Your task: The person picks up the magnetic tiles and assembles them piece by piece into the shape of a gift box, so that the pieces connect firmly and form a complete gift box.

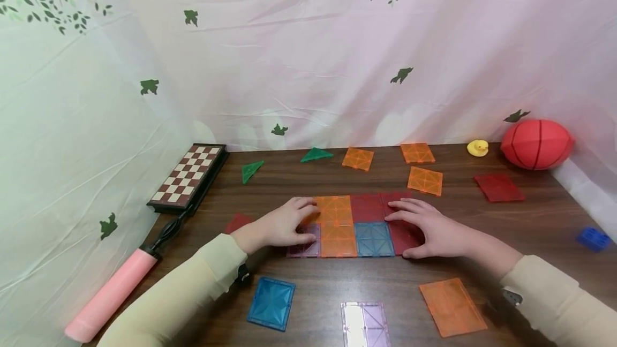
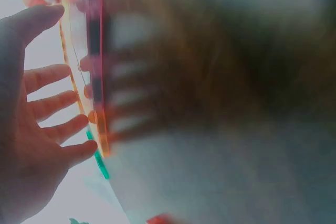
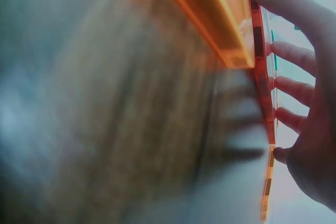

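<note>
Nearest, ahead of the sleeves on the dark brown wooden table, three loose translucent plastic tiles are seen: a blue square tile below the left hand, a pale purple tile between the wrists, and an orange tile below the right hand. Between the hands a flat mat of joined translucent square tiles is laid out, in orange, dark red, blue and purple. Both hands are laid flat with fingers extended, the left on the mat's purple and orange end, the right on its red end; nothing is grasped. Beyond the hands, orange squares and green triangles are scattered. A white leaf-printed cloth backdrop closes off the rear.
</note>
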A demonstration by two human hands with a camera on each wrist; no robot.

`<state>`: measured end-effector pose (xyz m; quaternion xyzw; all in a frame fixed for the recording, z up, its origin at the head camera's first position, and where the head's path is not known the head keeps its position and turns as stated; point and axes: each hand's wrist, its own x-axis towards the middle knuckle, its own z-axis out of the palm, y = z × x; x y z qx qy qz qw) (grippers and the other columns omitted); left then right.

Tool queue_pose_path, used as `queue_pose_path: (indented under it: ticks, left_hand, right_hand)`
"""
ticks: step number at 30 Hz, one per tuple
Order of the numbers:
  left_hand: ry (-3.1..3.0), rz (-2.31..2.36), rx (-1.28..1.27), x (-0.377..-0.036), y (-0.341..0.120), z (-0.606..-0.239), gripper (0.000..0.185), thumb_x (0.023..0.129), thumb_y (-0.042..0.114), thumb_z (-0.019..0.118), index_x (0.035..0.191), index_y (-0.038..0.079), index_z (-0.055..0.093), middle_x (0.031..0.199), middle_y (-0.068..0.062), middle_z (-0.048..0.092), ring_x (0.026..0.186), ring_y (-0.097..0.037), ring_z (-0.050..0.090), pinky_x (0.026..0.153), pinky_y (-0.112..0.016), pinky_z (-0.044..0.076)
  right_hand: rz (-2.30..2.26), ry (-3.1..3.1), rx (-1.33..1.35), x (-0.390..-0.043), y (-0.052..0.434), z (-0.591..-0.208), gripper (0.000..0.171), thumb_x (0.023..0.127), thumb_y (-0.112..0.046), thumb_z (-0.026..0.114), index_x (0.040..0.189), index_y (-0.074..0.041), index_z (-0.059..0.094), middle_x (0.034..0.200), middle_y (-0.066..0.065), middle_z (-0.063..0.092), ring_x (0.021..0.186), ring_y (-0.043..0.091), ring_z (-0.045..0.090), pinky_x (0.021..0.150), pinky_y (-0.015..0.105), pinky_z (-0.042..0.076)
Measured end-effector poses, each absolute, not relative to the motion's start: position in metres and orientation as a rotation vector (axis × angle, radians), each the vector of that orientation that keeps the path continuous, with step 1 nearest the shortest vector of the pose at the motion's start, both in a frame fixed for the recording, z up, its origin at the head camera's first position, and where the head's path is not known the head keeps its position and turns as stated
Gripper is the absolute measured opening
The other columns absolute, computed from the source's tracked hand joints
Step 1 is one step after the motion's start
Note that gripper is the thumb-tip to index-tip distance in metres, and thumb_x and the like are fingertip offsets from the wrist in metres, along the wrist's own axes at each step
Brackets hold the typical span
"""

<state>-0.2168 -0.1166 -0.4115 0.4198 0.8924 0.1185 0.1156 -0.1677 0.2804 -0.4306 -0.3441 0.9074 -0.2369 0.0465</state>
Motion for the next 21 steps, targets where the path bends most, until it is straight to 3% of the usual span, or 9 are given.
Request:
queue_pose_path:
  ticks: [11,21]
  left_hand:
    - [2.603,0.150,1.253,-0.187,-0.115,-0.413,0.082,0.091,0.059,0.068,0.158,0.021,0.040,0.164,-0.012,0.030,0.149,-0.036,0.025,0.115,-0.050,0.034]
    - [2.627,0.148,1.292,-0.185,-0.115,-0.416,0.077,0.094,0.052,0.067,0.158,0.021,0.039,0.162,-0.013,0.033,0.148,-0.037,0.029,0.115,-0.050,0.033]
  right_hand:
    - [-0.637,2.815,-1.058,-0.196,0.267,-0.412,0.052,0.091,-0.045,0.076,0.132,-0.016,0.065,0.133,0.004,0.059,0.122,0.030,0.052,0.100,0.057,0.046]
    - [-0.769,2.942,-0.851,-0.260,0.238,-0.398,0.037,0.096,-0.017,0.072,0.128,0.000,0.064,0.131,0.019,0.060,0.126,0.039,0.052,0.105,0.059,0.041]
